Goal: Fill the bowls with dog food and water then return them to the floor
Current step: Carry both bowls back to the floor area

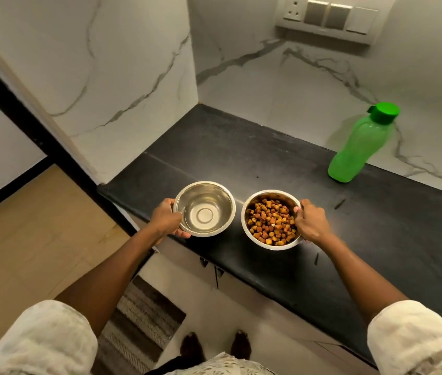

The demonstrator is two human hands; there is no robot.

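Two steel bowls sit near the front edge of the black counter (241, 147). The left bowl (205, 208) holds clear water. My left hand (166, 219) grips its left rim, fingers curled under the side. The right bowl (271, 220) is full of brown dog food kibble. My right hand (309, 221) grips its right rim, thumb hooked over the edge. Whether the bowls rest on the counter or are lifted a little off it, I cannot tell.
A green bottle (358, 144) with its cap on stands at the back right of the counter by the marble wall. A striped mat (138, 323) lies on the floor below, left of my feet. A switch panel (328, 16) is on the wall above.
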